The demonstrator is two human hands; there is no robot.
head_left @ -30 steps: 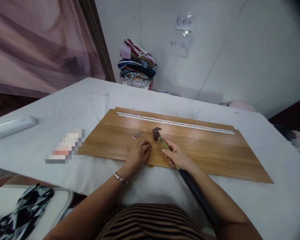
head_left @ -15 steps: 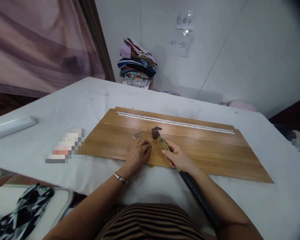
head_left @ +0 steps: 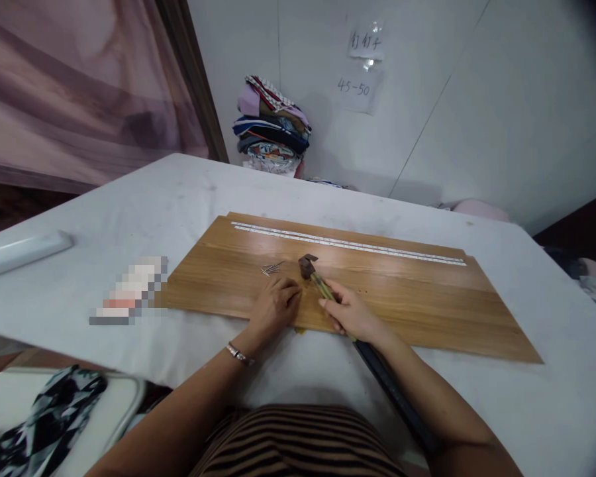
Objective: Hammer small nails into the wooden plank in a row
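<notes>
Wood board sits near the front edge of the worktop, right hand gripping the hammer, left hand curled beside nails, can't tell if holding one, and an off-line swing could catch its fingers, being so close to the head.

Homelike room, makeshift touches

A home is suggested by the pink curtain, the pile of folded textiles and the broad table draped in white. Handwritten sheets are stuck to the plain panelled wall — a makeshift touch — so a small workroom cannot be ruled out.
</notes>
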